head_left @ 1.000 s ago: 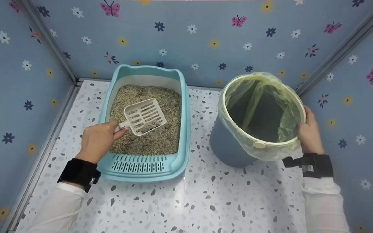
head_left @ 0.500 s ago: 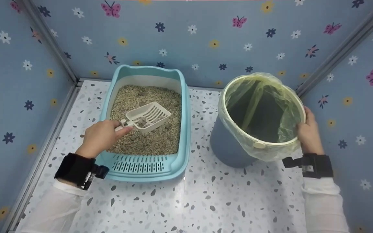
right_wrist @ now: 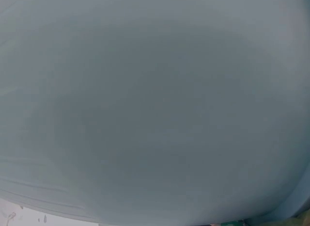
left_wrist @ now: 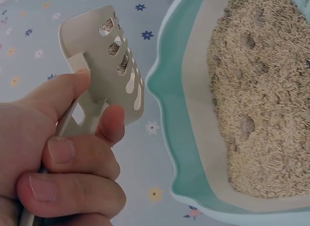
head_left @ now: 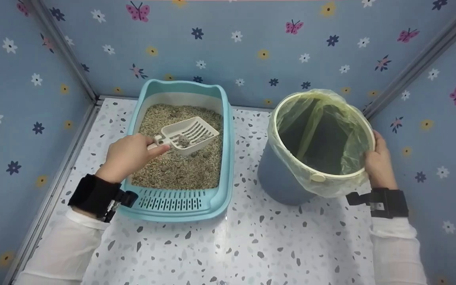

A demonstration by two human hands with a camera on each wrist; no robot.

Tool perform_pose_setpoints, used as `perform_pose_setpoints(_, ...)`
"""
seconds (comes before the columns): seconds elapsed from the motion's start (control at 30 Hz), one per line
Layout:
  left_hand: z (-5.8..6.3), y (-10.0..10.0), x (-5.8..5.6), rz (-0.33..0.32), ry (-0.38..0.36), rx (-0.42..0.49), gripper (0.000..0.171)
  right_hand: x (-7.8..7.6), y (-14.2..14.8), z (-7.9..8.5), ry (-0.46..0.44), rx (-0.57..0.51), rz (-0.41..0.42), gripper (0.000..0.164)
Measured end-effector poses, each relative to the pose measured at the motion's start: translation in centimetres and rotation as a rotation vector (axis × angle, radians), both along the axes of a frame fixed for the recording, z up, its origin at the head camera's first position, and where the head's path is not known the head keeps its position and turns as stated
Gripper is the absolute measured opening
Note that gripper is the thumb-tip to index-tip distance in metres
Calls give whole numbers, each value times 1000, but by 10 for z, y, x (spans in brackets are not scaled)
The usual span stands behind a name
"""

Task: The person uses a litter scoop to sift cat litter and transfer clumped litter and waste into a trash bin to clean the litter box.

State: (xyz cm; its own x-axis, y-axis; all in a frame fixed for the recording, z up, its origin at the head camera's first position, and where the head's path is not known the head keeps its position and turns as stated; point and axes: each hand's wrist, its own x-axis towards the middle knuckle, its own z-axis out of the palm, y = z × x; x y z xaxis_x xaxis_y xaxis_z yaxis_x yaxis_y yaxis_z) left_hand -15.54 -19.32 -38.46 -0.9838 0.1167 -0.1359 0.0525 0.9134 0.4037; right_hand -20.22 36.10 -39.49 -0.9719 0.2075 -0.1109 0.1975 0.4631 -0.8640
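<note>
My left hand [head_left: 131,154] grips the handle of a cream slotted litter scoop [head_left: 190,134], held over the litter box. In the left wrist view the fingers curl round the handle and the thumb lies along it, below the scoop [left_wrist: 94,56]. A few greyish clumps [head_left: 184,140] lie in the scoop. Beneath it, brown pellet litter [head_left: 176,174] with scattered clumps fills the turquoise litter box [head_left: 228,158]. At the right, my right hand [head_left: 380,162] holds the rim of a blue bin [head_left: 279,178], which leans slightly. The bin's wall [right_wrist: 155,109] fills the right wrist view.
A yellow translucent bag [head_left: 323,186] lines the bin and folds over its rim. Blue flowered walls [head_left: 247,55] stand behind and at both sides. The speckled white floor [head_left: 251,241] stretches in front of the box and bin.
My left hand has lifted the scoop and shifted it to the right, levelling it so clumps now sit in its bowl. My right hand and the bin stay in place.
</note>
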Motion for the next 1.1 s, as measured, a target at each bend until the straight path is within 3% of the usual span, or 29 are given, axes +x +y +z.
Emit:
perform_pose_setpoints(0.33, 30, 33, -18, -62, 27, -53, 51, -2, 1, -1, -3, -11, 12, 68)
perform_pose_setpoints(0.73, 62, 99, -40, -135, 76, -102, 49, 0, 0, -1, -5, 22, 13, 66)
perform_pose_setpoints(1.1, 76, 164, -51, -159, 186, -297, 57, 0, 3, -1, 8, 34, 16, 66)
